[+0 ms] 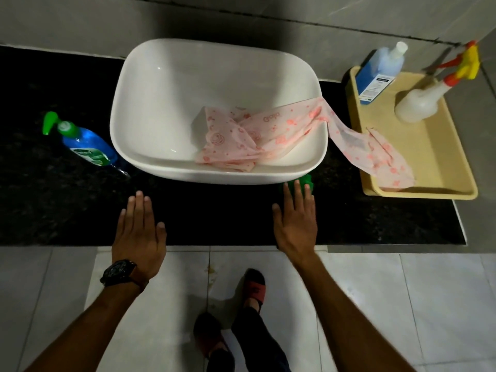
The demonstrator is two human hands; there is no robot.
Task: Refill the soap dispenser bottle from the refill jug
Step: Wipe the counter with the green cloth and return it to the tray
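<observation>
The soap dispenser bottle (pixel 86 145), blue with a green pump head, stands on the black counter left of the white basin (pixel 150 84). The refill jug (pixel 377 73), blue liquid with a white cap and label, stands at the back of a beige tray (pixel 440 157) on the right. My left hand (pixel 138 234) hovers flat and empty over the counter's front edge, wearing a black watch. My right hand (pixel 295 218) is also flat with fingers apart; its fingertips lie on a green object (pixel 307 181) half hidden under the basin's front right corner.
A pink patterned cloth (pixel 268 135) drapes from inside the basin over its right rim into the tray. A white spray bottle (pixel 426 99) with a red and yellow trigger stands in the tray. Grey tiled wall behind, white floor tiles and my feet below.
</observation>
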